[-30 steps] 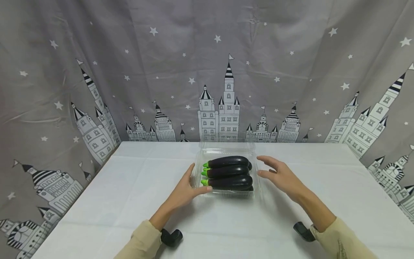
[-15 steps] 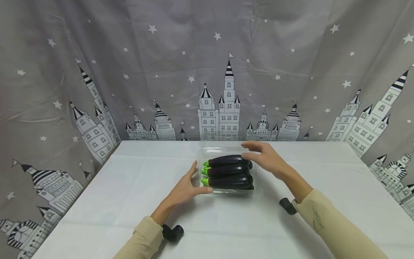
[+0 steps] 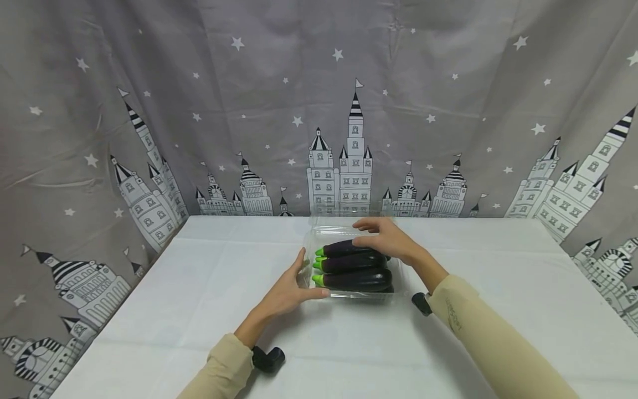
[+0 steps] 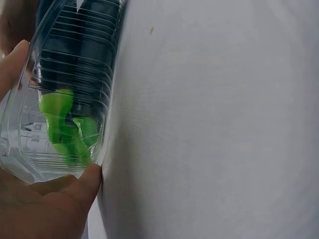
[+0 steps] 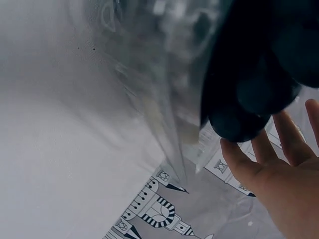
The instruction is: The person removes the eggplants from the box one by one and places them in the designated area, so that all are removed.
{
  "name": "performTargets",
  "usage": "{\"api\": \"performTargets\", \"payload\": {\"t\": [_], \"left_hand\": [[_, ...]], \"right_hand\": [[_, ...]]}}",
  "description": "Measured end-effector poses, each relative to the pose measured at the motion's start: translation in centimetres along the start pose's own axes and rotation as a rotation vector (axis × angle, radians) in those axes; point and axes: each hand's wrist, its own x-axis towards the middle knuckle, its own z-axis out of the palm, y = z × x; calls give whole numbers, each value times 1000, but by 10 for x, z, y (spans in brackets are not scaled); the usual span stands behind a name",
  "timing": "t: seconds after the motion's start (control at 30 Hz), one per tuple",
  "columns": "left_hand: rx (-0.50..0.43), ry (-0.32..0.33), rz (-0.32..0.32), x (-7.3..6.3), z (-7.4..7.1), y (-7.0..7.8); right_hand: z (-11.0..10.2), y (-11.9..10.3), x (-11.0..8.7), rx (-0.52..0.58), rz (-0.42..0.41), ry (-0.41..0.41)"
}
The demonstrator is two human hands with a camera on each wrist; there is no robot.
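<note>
A clear plastic container (image 3: pixel 349 295) holds several dark eggplants with green stems; the front eggplant (image 3: pixel 356 280) lies in full view. My left hand (image 3: pixel 284 293) is spread around the container's front left corner, thumb along the front rim and fingers along the left side. In the left wrist view its fingertips touch the clear ridged wall beside the green stems (image 4: pixel 62 119). My right hand (image 3: pixel 386 239) reaches over the rear eggplant (image 3: pixel 339 248), thumb on its near side and fingers beyond it, covering its right end. In the right wrist view the fingers (image 5: pixel 244 162) lie right at a dark eggplant's edge.
The container's clear lid (image 3: pixel 344 213) stands open at the back, against the grey castle-print curtain (image 3: pixel 279 100). A white cloth (image 3: pixel 209 277) covers the table. A dark wrist-worn device (image 3: pixel 268 360) hangs at the left wrist, another (image 3: pixel 421 303) at the right.
My right hand has moved left from beside the container's right edge to over the rear eggplant. My left hand and the eggplants stay in place.
</note>
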Motion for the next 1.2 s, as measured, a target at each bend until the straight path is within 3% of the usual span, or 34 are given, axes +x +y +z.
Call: {"api": "performTargets", "payload": {"t": [0.7, 1.2], "left_hand": [[7, -5, -9, 0, 0, -2], [10, -12, -15, 0, -1, 0]], "right_hand": [[14, 7, 11, -67, -44, -62], [22, 6, 14, -166, -58, -22]]}}
